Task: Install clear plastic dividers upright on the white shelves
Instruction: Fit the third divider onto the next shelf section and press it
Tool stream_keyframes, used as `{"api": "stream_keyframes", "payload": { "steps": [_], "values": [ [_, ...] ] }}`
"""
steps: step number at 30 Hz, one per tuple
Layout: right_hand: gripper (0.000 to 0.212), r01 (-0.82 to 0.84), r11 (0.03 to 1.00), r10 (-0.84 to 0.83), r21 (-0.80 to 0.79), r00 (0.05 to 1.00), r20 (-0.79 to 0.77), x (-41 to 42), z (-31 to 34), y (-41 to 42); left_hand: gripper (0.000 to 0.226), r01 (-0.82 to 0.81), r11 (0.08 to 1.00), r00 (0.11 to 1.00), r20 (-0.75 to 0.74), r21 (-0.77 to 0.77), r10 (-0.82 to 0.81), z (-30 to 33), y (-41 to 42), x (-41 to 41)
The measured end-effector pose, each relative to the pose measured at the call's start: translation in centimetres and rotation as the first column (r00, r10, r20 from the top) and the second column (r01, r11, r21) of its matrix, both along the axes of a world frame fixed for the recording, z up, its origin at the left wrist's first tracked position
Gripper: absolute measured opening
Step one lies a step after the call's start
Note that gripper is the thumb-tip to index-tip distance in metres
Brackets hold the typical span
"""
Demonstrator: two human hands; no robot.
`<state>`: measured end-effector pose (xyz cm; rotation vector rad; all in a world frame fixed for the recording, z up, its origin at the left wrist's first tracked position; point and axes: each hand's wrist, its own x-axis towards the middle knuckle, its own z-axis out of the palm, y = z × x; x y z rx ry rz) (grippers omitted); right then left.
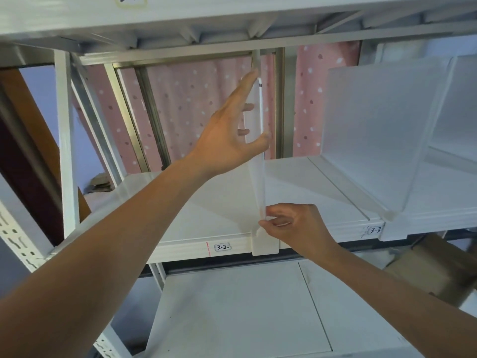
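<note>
Clear divider (258,177): upright on white shelf (206,215), seen edge-on. Left hand (229,140) grip clamped on its upper edge; right hand (291,223) grip pinching its lower front corner at the shelf lip.

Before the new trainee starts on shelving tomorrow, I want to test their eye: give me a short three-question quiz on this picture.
1. True or false: the divider being fitted stands just right of the label 3-2.
2. Which hand pinches that divider at its lower front corner? A) left hand B) right hand C) neither
3. Fill in: a second divider already stands near the label ____.

Key: 1 true; 2 B, while the left hand steadies the panel higher up; 3 3-3.
</note>
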<state>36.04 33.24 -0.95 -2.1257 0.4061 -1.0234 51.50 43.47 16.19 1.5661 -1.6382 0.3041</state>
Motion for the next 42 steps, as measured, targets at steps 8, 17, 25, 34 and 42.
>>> {"api": "stream_keyframes", "payload": {
  "steps": [8, 17, 25, 34, 42],
  "values": [
    [0.083, -0.061, 0.996, 0.038, -0.063, 0.949, -0.312, -2.7, 1.4, -2.3, 0.106, -0.119, 0.989, 0.987, -0.099, 0.087, 0.128, -7.0, 3.2, 0.9],
    [0.046, -0.094, 0.946, -0.024, -0.311, 0.935, -0.353, -2.4, -0.8, -3.2, 0.064, -0.246, 0.932, 0.966, 0.149, 0.266, 0.212, -18.4, 3.6, 1.0],
    [0.019, -0.101, 0.884, -0.036, -0.456, 0.959, -0.282, -1.3, -1.3, -2.6, 0.024, -0.184, 0.977, 0.968, 0.191, 0.112, 0.160, -19.4, 2.7, 1.1],
    [0.010, -0.049, 0.868, -0.072, -0.494, 0.972, -0.224, -0.5, -1.9, -1.8, 0.020, -0.155, 0.984, 0.969, 0.207, 0.091, 0.134, -19.7, 2.8, 1.4],
    [0.006, 0.005, 0.906, -0.089, -0.424, 0.980, -0.180, -0.2, -2.7, -1.4, 0.019, -0.107, 0.990, 0.968, 0.238, 0.092, 0.083, -19.7, 3.1, 2.2]
  ]
}}
